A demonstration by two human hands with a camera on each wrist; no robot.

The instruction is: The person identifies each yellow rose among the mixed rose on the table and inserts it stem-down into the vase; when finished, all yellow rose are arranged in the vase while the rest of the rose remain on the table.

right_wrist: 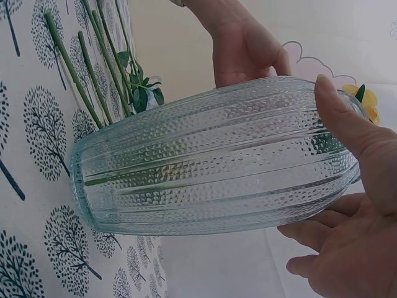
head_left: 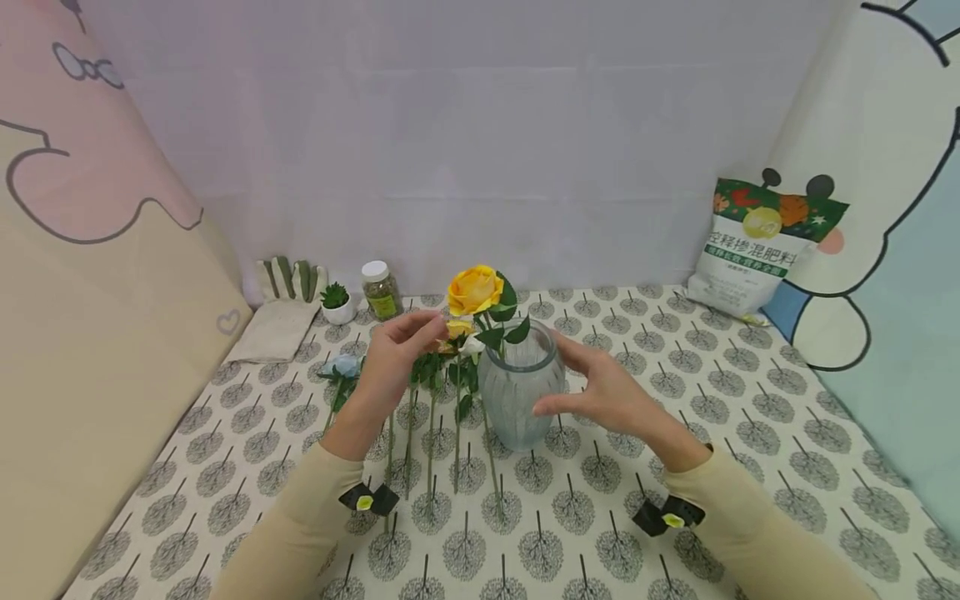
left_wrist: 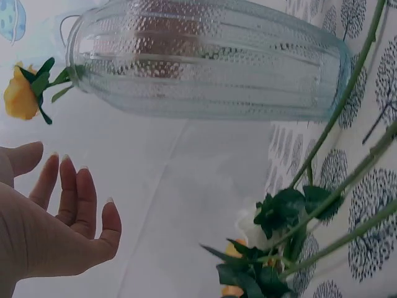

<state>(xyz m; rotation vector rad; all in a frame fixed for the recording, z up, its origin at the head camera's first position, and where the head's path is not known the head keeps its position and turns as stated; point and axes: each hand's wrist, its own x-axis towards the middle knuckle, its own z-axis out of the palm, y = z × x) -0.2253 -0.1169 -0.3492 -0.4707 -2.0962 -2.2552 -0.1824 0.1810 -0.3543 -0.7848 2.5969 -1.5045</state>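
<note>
A clear ribbed glass vase (head_left: 519, 404) stands upright, with a yellow rose (head_left: 476, 290) rising from its mouth; its stem shows through the glass in the right wrist view. My right hand (head_left: 609, 390) holds the vase near its rim, thumb on one side and fingers on the other (right_wrist: 366, 248). Beside the bloom, my left hand (head_left: 393, 354) has loosely bent fingers; in the left wrist view this hand (left_wrist: 59, 230) holds nothing and is apart from the rose (left_wrist: 22, 93). More flowers lie left of the vase, including a blue one (head_left: 343, 365) and a white one (head_left: 472, 344).
Flower stems (head_left: 431, 450) point toward the near side of the patterned cloth. At the back left are gloves (head_left: 276, 325), a small potted succulent (head_left: 337, 307) and a white-capped jar (head_left: 382, 293). A fertilizer bag (head_left: 750, 254) leans at the back right.
</note>
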